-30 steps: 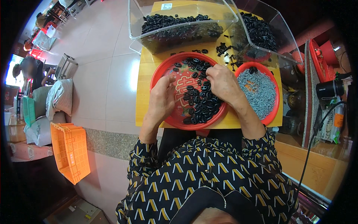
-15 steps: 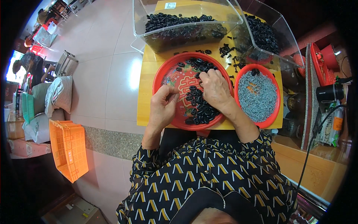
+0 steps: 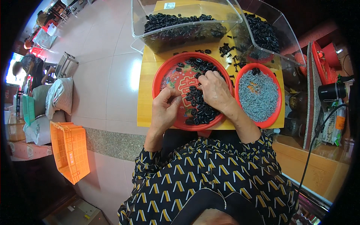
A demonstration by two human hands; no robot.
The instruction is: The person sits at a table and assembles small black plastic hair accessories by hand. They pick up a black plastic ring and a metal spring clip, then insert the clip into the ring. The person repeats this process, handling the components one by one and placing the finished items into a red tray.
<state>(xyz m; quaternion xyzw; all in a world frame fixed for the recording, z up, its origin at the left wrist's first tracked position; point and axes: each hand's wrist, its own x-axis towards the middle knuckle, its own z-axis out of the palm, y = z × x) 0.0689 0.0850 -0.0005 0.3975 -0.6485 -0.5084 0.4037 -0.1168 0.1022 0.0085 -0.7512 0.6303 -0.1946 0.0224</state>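
Note:
A round red tray with a printed pattern holds many small black oval plastic pieces, heaped at its right and lower right. My left hand is over the tray's left side, thumb and fingers closed together; what they hold, if anything, is hidden. My right hand bends over the black pieces, fingertips pinched down among them. I cannot make out what is in them. Beside it on the right lies a smaller oval red tray full of small grey screws.
Two clear plastic bins with black pieces stand at the table's far side. Loose black parts are scattered on the yellow table. An orange crate and sacks stand on the floor at left. A person bends there.
My right hand has shifted very slightly left among the black pieces. My left hand stays over the tray's left side, still closed. The person at far left has moved a little.

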